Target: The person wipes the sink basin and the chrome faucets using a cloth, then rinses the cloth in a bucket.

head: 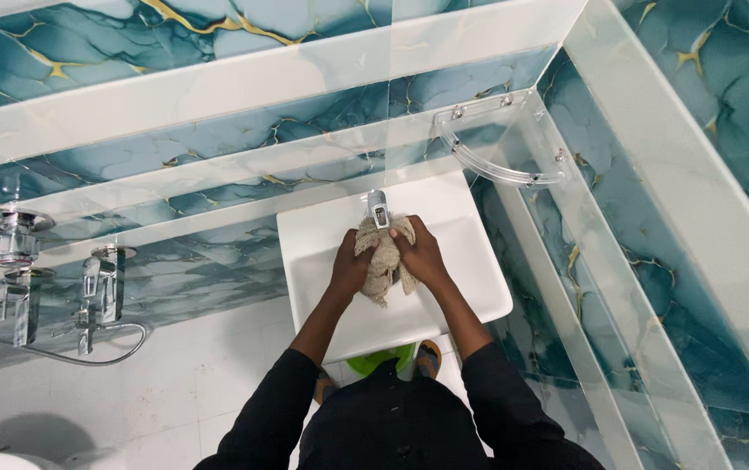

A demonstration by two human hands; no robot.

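A beige, rough cloth [381,261] is bunched between both my hands over the white square washbasin [474,261]. My left hand [348,265] grips its left side and my right hand [422,257] grips its right side. The cloth's lower end hangs below my fingers. The chrome tap [377,207] stands right behind the cloth, its spout just above the top of the bundle. I see no water running.
Teal marbled tiles with gold veins cover the walls. A clear corner shelf [496,165] hangs at the upper right. Chrome shower valves and a hose [53,287] are fixed on the left wall. A green object [383,357] sits under the basin by my sandalled foot.
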